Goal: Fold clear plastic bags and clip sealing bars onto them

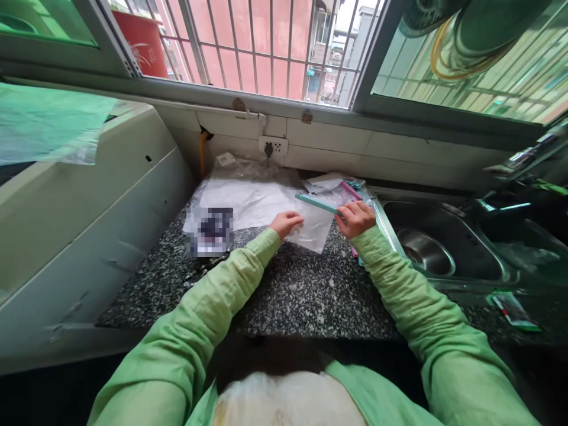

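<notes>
My right hand [356,219] is closed around one end of a long, slim teal stick [317,203], which points left over the counter. What kind of stick it is, I cannot tell for sure. To its left, my left hand [287,225] pinches the edge of a clear plastic bag [313,232] with thumb and fingers. The bag hangs between both hands, just below the stick. Behind it, a white sheet of thin plastic [248,192] lies spread on the counter. A pink stick [351,190] rests among small packets behind my right hand.
Speckled granite counter [310,302] runs beneath my arms. A metal sink [444,236] is at the right, with a small packet [515,310] on its near side. A blurred-out item [210,232] lies at left, beside a pale appliance [133,154]. A wall socket [273,146] is behind.
</notes>
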Available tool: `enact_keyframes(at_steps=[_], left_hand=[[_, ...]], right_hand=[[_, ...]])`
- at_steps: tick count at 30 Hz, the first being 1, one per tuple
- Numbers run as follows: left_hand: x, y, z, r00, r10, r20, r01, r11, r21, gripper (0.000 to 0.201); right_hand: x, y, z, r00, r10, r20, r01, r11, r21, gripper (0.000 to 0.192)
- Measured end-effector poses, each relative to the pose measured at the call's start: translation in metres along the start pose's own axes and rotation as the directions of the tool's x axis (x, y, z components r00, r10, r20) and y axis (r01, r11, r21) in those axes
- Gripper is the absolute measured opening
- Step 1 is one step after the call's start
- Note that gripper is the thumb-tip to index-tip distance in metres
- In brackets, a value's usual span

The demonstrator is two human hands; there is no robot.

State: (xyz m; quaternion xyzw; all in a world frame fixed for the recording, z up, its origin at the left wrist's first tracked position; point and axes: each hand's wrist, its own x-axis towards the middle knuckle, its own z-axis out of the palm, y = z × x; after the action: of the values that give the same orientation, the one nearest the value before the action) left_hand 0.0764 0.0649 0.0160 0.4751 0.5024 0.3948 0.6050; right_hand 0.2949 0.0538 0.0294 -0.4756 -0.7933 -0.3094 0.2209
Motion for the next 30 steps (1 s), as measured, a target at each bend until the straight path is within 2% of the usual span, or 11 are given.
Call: enact_keyframes(at_steps=[5, 8, 13, 19, 24, 30], left_hand=[[0.045, 0.019, 0.024, 0.997, -0.025, -0.076, 0.034, 0.993, 0.109, 0.005], [0.071, 0.029, 0.036, 0.994, -0.021, -0.112, 0.037, 0.989, 0.144, 0.016], [0.109, 0.035, 0.055, 0.981, 0.015, -0.192, 0.029, 0.973, 0.227, 0.036], [0.144, 0.035, 0.068, 0.963, 0.109, -0.247, -0.025, 0.948, 0.317, 0.046], [0.157, 0.034, 0.068, 0.969, 0.119, -0.214, -0.03, 0.925, 0.378, 0.047], [0.146, 0.038, 0.059, 0.978, 0.132, -0.164, -0.043, 0.888, 0.458, 0.047]], right_hand=[[0.012, 0.035, 0.016, 0.979, 0.197, 0.05, -0.195, 0.98, -0.048, 0.029], [0.021, 0.053, 0.029, 0.946, 0.306, 0.105, -0.302, 0.952, -0.06, 0.03], [0.035, 0.076, 0.051, 0.887, 0.414, 0.202, -0.407, 0.91, -0.077, 0.032], [0.053, 0.09, 0.069, 0.806, 0.522, 0.28, -0.508, 0.852, -0.127, 0.032], [0.06, 0.099, 0.08, 0.726, 0.608, 0.321, -0.592, 0.79, -0.159, 0.032], [0.062, 0.103, 0.084, 0.662, 0.627, 0.411, -0.597, 0.772, -0.217, 0.035]])
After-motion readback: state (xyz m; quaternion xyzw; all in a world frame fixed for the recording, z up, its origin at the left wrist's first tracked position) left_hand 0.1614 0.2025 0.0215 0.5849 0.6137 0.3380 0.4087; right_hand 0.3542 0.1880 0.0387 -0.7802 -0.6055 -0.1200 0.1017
